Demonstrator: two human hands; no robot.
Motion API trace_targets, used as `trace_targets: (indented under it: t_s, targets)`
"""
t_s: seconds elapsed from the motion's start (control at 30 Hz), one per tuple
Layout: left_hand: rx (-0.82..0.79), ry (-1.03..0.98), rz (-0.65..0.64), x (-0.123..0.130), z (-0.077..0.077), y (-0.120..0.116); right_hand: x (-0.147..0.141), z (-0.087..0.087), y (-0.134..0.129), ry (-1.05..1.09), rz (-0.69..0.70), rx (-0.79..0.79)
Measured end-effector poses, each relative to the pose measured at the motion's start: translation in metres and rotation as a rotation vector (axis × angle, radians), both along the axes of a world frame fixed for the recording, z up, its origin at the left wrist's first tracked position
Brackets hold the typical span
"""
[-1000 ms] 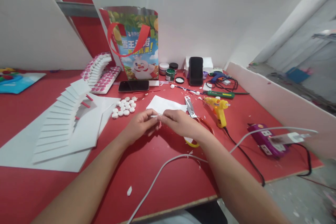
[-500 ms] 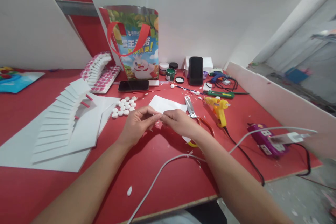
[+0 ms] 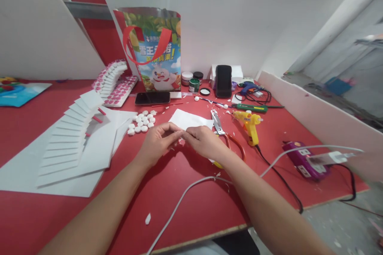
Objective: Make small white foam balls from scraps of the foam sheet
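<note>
My left hand (image 3: 160, 141) and my right hand (image 3: 203, 139) meet fingertip to fingertip above the red table (image 3: 179, 203). Both are closed in a pinch; whatever lies between the fingers is hidden or too small to name. Just behind them lies a white sheet (image 3: 190, 118). Several round white pieces (image 3: 143, 120) are grouped to the left of my left hand. Orange-handled scissors (image 3: 219, 122) rest beside my right hand, partly covered by my right forearm. Small white scraps are scattered around.
A yellow glue gun (image 3: 251, 127), a purple power strip (image 3: 305, 161) and a white cable (image 3: 191, 185) occupy the right side. Fanned white panels (image 3: 67, 135) stand at left. Behind are a colourful bag (image 3: 160, 53), a phone (image 3: 152, 97), jars (image 3: 194, 84) and a green screwdriver (image 3: 250, 107).
Hardly anything differs. My right hand has shifted and turned very slightly at the fingertips, while my left hand keeps nearly the same pose.
</note>
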State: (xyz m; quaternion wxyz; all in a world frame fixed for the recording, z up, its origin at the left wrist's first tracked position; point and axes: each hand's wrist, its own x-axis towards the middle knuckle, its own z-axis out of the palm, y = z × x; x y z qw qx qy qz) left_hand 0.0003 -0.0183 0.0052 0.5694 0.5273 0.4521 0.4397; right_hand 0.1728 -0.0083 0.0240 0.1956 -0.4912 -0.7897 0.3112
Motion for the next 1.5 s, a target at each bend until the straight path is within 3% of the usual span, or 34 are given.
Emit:
trace_targets:
  t_s: [0.23,0.43,0.57,0.67,0.8,1.0,1.13,1.27,1.4,1.5]
  targets:
    - [0.008,0.006,0.023,-0.001,-0.007,0.002,-0.002,0.0,-0.001,0.07,0.006,-0.002]
    - [-0.036,-0.028,0.17,0.002,-0.007,0.004,0.007,0.005,0.004,0.323,-0.023,-0.203]
    - [-0.068,-0.047,0.061,0.001,-0.006,0.003,0.013,0.006,0.008,0.415,-0.031,-0.221]
    - [-0.148,-0.144,-0.026,0.001,-0.006,0.001,0.013,0.005,0.009,0.35,-0.024,-0.154]
    - [-0.071,-0.072,-0.077,0.002,-0.004,-0.001,0.009,0.002,0.009,0.241,-0.015,-0.138]
    - [-0.034,-0.007,-0.024,0.002,-0.001,0.001,0.009,0.003,0.007,0.187,0.027,-0.211]
    - [-0.078,-0.011,0.041,0.0,-0.001,0.003,0.011,0.004,0.004,0.079,0.092,-0.111]
    - [-0.107,-0.023,0.005,-0.001,-0.003,0.003,0.012,0.004,0.003,0.005,0.1,-0.019]
    - [-0.122,-0.003,-0.011,-0.002,-0.005,0.004,0.011,0.006,0.005,0.022,0.092,-0.049]
    - [-0.014,0.095,-0.023,-0.002,-0.004,0.003,0.01,0.008,0.006,0.079,0.072,-0.109]
